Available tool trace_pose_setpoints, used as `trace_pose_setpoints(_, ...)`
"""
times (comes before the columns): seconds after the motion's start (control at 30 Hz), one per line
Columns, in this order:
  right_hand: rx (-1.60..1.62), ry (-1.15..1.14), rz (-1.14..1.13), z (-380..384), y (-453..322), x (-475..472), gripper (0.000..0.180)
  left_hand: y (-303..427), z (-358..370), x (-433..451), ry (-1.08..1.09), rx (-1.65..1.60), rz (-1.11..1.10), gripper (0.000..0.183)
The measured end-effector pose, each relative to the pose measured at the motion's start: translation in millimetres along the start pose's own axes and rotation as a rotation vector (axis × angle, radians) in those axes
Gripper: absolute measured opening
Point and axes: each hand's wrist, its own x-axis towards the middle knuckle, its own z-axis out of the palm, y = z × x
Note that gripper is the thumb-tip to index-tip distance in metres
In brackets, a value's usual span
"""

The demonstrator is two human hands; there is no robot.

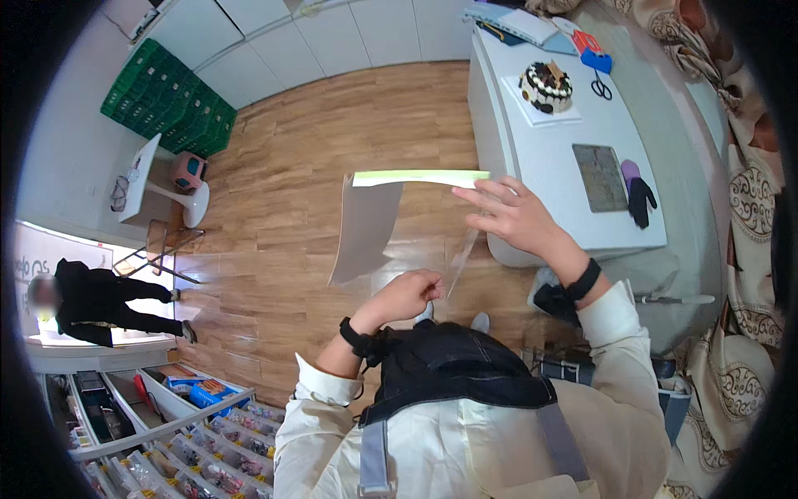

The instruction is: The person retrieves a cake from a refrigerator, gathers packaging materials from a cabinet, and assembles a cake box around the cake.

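In front of me is a folded box sleeve [368,224], with a grey side panel on the left and a bright yellow-green strip [418,178] along its far edge. Its right side looks like clear plastic film. My right hand [514,212] has its fingers at the right end of the strip, gripping that corner. Close to the sleeve's near edge is my left hand [408,296], its fingers curled in. Whether those fingers pinch the clear film is not plain.
On the white table [530,181] at right are a decorated cake [546,87] on a white board, scissors [601,86], a grey tablet-like panel [600,178] and a black glove [640,201]. Green crates [168,100], a folding chair [159,252], a person [100,302] and drawers of small packets [218,474] are leftward.
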Motion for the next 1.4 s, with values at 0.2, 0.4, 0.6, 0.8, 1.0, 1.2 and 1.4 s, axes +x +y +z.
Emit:
trace_pose_setpoints(0.2,0.375,-0.377,0.138,58.3,-21.3,-55.8,0.031,-21.4,64.2,7.9,-0.220,-0.584,-0.267,0.011)
trace_pose_setpoints(0.4,1.144,-0.682,0.526,37.9,-81.5,-71.7,0.029,-39.1,76.8,1.7,-0.393,-0.753,-0.361,0.016)
trace_pose_setpoints(0.6,1.045,-0.637,0.577,54.5,-106.0,-75.5,0.021,-47.9,82.8,6.7,-0.394,-0.570,-0.389,0.018)
trace_pose_setpoints(0.8,1.076,-0.661,0.600,64.7,-112.0,-75.7,0.024,-44.5,83.0,12.2,-0.285,-0.461,-0.418,0.011)
trace_pose_setpoints(1.0,0.931,-0.645,0.703,67.6,-122.3,-71.1,0.016,-49.0,78.7,15.2,-0.375,-0.731,-0.438,0.014)
trace_pose_setpoints(1.2,0.588,-0.923,0.588,44.6,-135.3,-39.6,0.020,-45.6,80.0,15.0,-0.468,-0.726,-0.410,0.014)
trace_pose_setpoints(1.4,0.563,-0.931,0.445,50.2,-137.7,-44.5,0.033,-57.8,89.2,9.8,-0.476,-0.817,-0.337,0.016)
